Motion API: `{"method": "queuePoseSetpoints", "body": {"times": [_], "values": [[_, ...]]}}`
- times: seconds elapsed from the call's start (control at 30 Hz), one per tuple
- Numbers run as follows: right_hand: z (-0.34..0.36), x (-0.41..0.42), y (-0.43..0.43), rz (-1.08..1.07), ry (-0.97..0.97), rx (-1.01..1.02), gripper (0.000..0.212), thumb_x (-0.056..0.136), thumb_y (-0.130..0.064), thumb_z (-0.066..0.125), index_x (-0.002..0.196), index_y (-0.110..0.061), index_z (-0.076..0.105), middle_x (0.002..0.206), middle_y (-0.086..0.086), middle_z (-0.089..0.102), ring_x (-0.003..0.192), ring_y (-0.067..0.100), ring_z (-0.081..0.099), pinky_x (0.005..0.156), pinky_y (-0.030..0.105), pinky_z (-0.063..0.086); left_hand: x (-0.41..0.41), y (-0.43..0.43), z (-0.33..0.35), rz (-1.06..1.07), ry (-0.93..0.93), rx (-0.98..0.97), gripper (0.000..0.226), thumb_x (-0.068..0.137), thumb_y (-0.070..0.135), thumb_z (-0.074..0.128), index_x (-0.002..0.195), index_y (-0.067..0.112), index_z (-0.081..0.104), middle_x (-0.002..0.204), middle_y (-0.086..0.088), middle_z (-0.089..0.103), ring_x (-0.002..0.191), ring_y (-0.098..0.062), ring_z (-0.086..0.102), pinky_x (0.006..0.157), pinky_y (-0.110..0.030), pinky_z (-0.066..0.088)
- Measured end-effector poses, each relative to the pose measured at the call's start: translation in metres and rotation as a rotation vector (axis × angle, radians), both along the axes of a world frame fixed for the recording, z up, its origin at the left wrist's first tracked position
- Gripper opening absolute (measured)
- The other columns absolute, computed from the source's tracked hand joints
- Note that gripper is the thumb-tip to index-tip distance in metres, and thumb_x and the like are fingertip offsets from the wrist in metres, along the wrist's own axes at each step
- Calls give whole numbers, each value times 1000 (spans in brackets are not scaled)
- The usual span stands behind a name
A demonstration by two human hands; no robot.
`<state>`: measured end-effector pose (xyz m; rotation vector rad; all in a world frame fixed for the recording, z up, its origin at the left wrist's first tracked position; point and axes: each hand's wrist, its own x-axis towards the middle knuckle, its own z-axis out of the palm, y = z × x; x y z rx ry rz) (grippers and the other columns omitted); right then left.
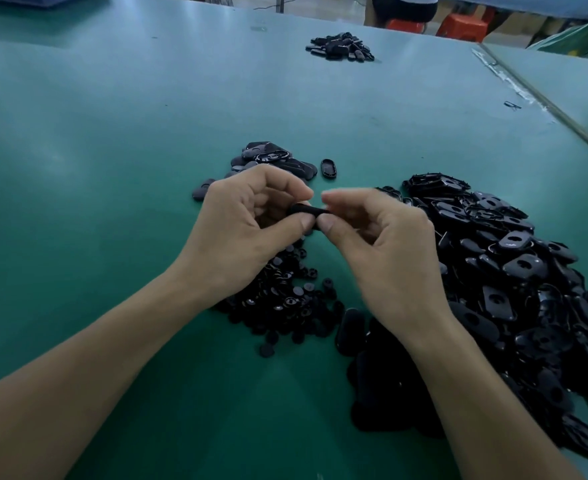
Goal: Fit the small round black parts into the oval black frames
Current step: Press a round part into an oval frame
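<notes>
One oval black frame, edge-on | left hand pinching it | right hand pinching it

Both forearms bare, reaching in from bottom edge, converging at centre. Fingers of left hand curled, thumb and forefinger pinching left end of frame. Fingers of right hand curled likewise, pinching right end. 2 thumb tips just beside each other, forefinger tips near above.

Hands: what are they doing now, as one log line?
left hand: pinches oval frame | right hand: pinches same frame | round parts: heaped below hands
</notes>
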<state>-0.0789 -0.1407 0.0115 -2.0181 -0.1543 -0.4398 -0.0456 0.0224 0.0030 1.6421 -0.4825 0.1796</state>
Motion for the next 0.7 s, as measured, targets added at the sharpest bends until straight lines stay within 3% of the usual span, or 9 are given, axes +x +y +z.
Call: {"method": "queuePoseSetpoints", "body": {"times": [0.1,0.47,0.7], "values": [[-1,1,-3,72,47,30,20,87,-8,75,104,-19,77,85,-15,74,81,1,71,81,21,57,3,4,0,-42,37,-6,25,77,7,75,93,24,66,79,10,74,72,-1,66,69,-14,51],[-2,2,-9,135,116,105,11,84,-12,79,88,-22,76,74,-12,74,69,2,69,67,16,51,3,8,-3,-75,83,-15,23,74,9,80,91,23,73,92,-5,77,81,-8,72,77,-20,57],[-2,2,-10,155,140,99,13,85,-11,78,90,-23,76,74,-12,74,71,4,71,66,15,52,2,7,-3,-72,109,-17,21,70,18,79,91,21,73,93,-6,77,81,-9,72,77,-20,57]]}}
